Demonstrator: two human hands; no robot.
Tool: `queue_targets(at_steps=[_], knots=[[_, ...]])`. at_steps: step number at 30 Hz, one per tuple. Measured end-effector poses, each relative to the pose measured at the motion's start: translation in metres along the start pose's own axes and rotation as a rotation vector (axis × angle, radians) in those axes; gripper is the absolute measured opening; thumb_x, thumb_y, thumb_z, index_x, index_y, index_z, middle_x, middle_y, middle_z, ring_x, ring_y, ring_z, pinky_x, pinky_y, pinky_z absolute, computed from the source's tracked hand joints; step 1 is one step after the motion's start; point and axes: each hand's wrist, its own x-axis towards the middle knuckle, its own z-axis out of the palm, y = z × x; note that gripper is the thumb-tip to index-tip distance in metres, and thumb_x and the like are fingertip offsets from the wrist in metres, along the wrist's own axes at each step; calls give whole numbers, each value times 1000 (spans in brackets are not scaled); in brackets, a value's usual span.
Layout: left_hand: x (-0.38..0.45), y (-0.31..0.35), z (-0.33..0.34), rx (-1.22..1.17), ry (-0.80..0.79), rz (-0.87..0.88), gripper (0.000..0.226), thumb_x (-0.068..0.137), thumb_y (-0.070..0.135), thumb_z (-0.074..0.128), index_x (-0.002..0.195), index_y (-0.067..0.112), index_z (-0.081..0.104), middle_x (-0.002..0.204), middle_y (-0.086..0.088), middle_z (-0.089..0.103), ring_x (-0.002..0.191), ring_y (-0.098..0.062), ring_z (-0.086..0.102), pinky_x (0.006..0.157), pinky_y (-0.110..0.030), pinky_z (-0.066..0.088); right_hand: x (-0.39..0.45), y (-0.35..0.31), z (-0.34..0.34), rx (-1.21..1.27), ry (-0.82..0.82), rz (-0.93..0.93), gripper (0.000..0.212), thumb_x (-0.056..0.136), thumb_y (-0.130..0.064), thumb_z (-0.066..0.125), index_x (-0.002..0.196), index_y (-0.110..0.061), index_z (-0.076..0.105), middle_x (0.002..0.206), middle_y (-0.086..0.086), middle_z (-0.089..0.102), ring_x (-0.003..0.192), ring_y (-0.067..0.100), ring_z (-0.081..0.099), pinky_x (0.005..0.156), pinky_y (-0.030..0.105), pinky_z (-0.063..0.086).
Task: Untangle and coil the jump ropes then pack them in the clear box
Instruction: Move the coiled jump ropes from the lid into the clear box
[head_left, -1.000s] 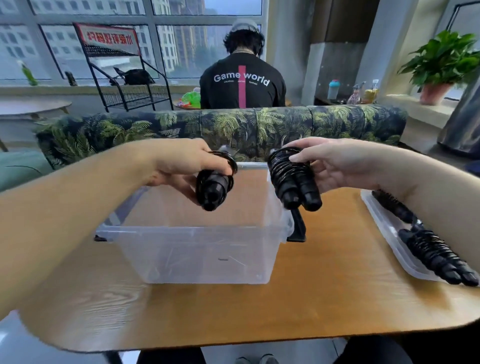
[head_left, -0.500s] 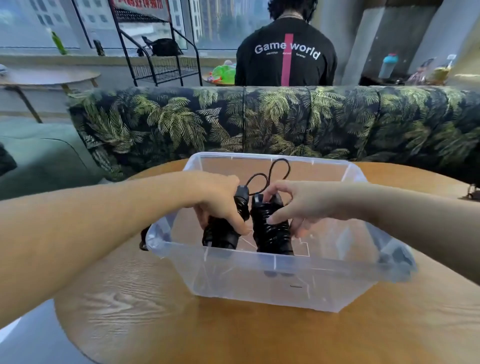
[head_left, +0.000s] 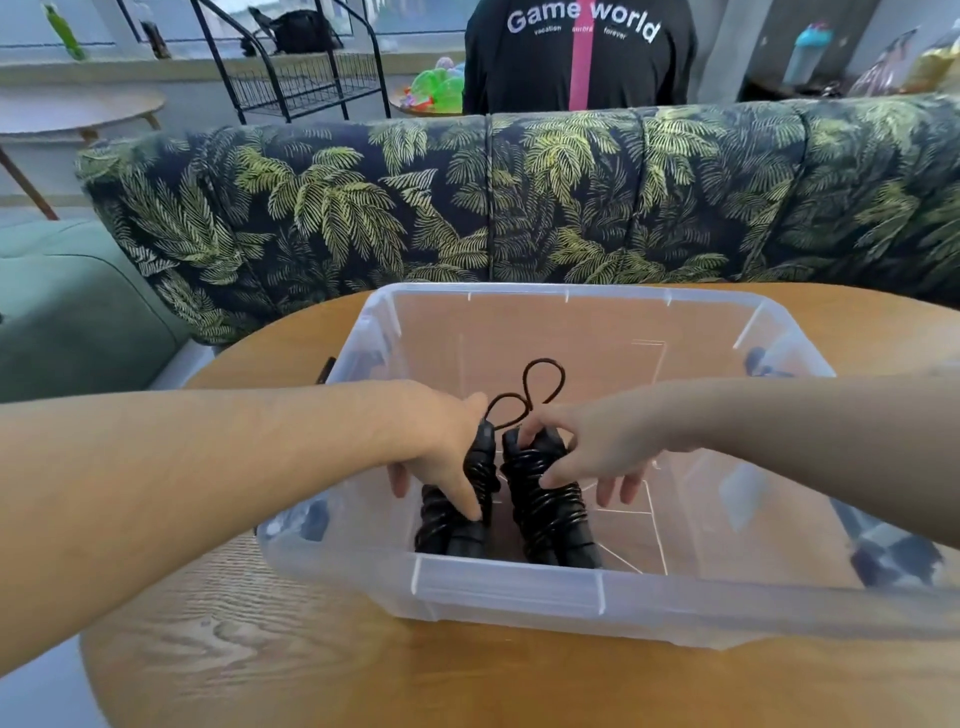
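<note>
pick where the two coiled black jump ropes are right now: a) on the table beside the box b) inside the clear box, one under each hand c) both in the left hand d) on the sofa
b: the left rope bundle and the right rope bundle stand side by side inside the clear box, the left hand holding one and the right hand holding the other.

Both bare arms reached forward & down, forearms coming in from each side. Left hand (head_left: 441, 457) was palm down, thumb pointing down, fingers curled round sth black. Right hand (head_left: 587, 447) was close beside it, thumb & fingers bent, pinching sth black too. The hands were nearly touching.
</note>
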Motion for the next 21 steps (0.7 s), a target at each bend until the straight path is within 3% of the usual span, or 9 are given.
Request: queue_targets(at_steps=[2,5,8,10,14,16,21], knots=[[1,-2,-2,65,42,15,91,83,44,81,150,23,22,122,-5,56,80,-23,73,69,-33,62,-1,-4,1,-82,33,-2,52,100,-38,58,146,-42,35,100,-1,57,69,11,72,77,31,62],[-2,-3,-6,103,99,43,83,87,44,77,152,31,28,105,2,53,76,-20,70,62,-28,56,-7,-8,0,-124,54,-15,58,100,-38,57,152,-43,30,81,-10,51,52,5,65,77,27,60],[-14,1,-17,136,195,82,72,88,53,71,148,31,38,99,8,56,83,-20,71,70,-29,54,-24,-10,-10,-103,121,-49,60,100,-35,58,152,-46,30,99,-3,63,59,9,69,76,26,59],[-24,10,-25,84,227,94,58,90,55,67,140,30,48,96,11,58,68,-14,68,62,-23,49,-40,-7,-18,-60,203,-88,53,99,-33,59,147,-41,40,114,2,68,66,14,72,75,28,60],[-47,44,-38,-41,344,169,36,93,51,63,121,28,61,89,11,64,73,-17,73,76,-32,58,-84,11,-27,35,326,-177,36,95,-31,65,130,-28,60,100,0,75,77,18,76,78,33,62],[-59,68,-44,-85,410,218,26,96,48,61,113,28,63,94,9,67,70,-15,70,80,-34,58,-111,24,-30,58,409,-217,29,94,-30,67,122,-27,64,95,-2,77,75,14,75,73,29,62],[-74,138,-59,-146,561,327,17,98,42,59,105,27,65,89,7,72,62,-8,63,69,-27,54,-181,79,-31,127,641,-267,12,92,-31,69,103,-35,70,84,-11,76,66,3,68,61,17,54]])
